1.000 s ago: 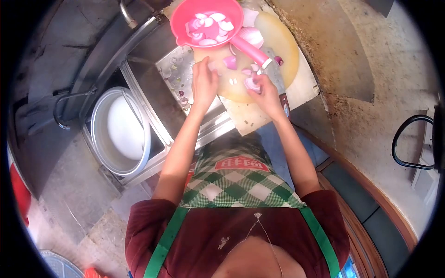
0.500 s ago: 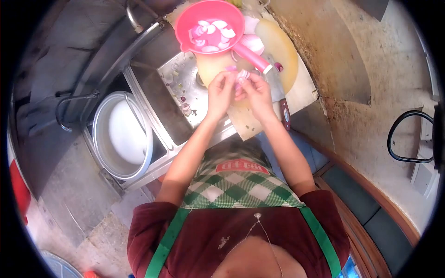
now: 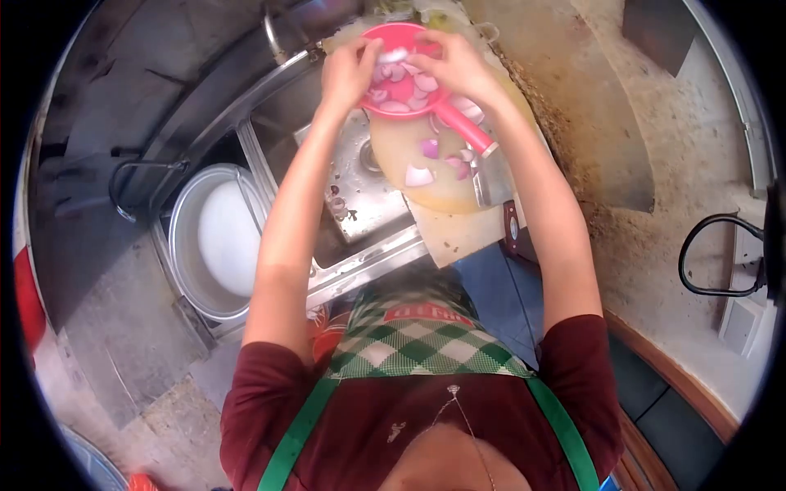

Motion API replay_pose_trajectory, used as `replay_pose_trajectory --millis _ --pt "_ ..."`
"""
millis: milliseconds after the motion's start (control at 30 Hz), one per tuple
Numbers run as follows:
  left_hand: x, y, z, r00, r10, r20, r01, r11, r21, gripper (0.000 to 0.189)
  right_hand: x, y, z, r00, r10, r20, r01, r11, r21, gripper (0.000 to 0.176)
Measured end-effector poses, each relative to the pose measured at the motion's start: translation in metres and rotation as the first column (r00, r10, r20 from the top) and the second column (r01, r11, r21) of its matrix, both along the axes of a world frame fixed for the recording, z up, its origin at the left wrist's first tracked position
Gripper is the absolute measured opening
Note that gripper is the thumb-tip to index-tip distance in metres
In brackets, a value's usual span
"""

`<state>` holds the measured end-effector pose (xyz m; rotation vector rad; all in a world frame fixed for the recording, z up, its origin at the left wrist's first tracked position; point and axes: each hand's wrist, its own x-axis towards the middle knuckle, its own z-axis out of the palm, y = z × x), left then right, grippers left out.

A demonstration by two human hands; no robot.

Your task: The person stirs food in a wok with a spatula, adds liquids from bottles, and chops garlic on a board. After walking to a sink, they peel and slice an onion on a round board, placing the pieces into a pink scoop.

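The pink dipper (image 3: 401, 110) stands at the far side of the round cutting board (image 3: 454, 199), its handle pointing to the lower right. Cut onion pieces (image 3: 395, 106) lie inside it. At its left rim is my left hand (image 3: 348, 74), closed, with its fingertips over the bowl; what it may hold is too small to tell. Over the right part of the bowl my right hand (image 3: 458, 65) reaches in with curled fingers, near the onion pieces. Loose onion pieces (image 3: 419, 176) rest on the board. Beside them lies a knife (image 3: 511, 226), partly hidden by my right forearm.
The metal sink (image 3: 360, 221) with scraps lies left of the board. A large pot (image 3: 182, 270) stands in the left basin. A faucet (image 3: 274, 39) rises behind the sink. A wall runs along the right.
Both hands have moved from above the board up to the dipper and apart from each other. The onion they held is no longer between them over the board. The view has shifted slightly.
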<state>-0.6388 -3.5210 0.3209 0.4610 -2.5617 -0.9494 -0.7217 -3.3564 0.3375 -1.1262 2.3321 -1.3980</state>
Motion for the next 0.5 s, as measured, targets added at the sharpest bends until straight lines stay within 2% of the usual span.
replay_pose_trajectory --millis 33,67,133,167,267,300,333,367,400,433,467,500 --pt "0.0 -0.006 0.001 0.996 -0.028 0.084 0.016 0.991 0.13 0.028 -0.005 -0.003 -0.001 1.0 0.008 -0.013 -0.008 1.0 -0.008 0.042" --pt "-0.007 -0.009 0.001 0.997 -0.079 0.021 0.07 0.96 0.27 0.028 -0.009 -0.004 -0.002 1.0 0.013 -0.021 -0.014 1.0 -0.012 0.044" --pt "-0.013 -0.007 -0.002 0.983 -0.15 -0.103 0.182 0.828 0.531 0.027 -0.01 -0.01 0.005 0.99 0.132 0.044 -0.134 0.99 0.032 0.041" --pt "-0.015 -0.006 -0.004 0.972 -0.149 -0.179 0.222 0.83 0.512 0.027 -0.009 -0.013 0.007 0.978 0.192 0.081 -0.197 0.979 0.05 0.039" --pt "-0.001 -0.002 0.012 0.925 -0.077 -0.373 0.2 0.932 0.303 0.027 -0.015 0.0 0.001 0.991 0.09 -0.094 -0.083 0.993 0.079 0.035" --pt "0.019 0.008 0.024 0.923 -0.02 -0.384 0.126 0.959 0.253 0.026 -0.012 0.014 0.001 0.991 0.035 -0.127 -0.034 0.999 0.007 0.03" --pt "0.041 0.022 0.032 0.947 0.046 -0.317 0.047 0.958 0.281 0.023 -0.005 0.036 0.002 0.988 -0.027 -0.153 0.018 0.998 -0.062 0.025" --pt "0.073 0.045 -0.011 0.963 0.044 -0.267 0.027 0.966 0.258 0.021 0.001 0.079 -0.013 0.985 -0.172 0.017 0.171 0.985 0.037 0.02" --pt "0.086 0.053 -0.041 0.99 -0.068 -0.127 0.087 0.985 0.151 0.02 0.013 0.115 -0.034 0.935 -0.314 0.164 0.292 0.945 0.145 0.017" --pt "0.096 0.072 -0.055 0.99 -0.138 -0.043 0.144 0.954 0.264 0.018 0.029 0.135 -0.05 0.859 -0.409 0.308 0.388 0.913 0.128 0.017" --pt "0.099 0.087 -0.072 0.974 -0.206 -0.089 0.217 0.967 0.133 0.018 0.046 0.15 -0.069 0.753 -0.484 0.446 0.483 0.867 0.125 0.018" --pt "0.095 0.098 -0.083 0.951 -0.278 -0.135 0.279 0.96 -0.01 0.019 0.064 0.156 -0.1 0.781 -0.472 0.409 0.463 0.877 0.13 0.017"
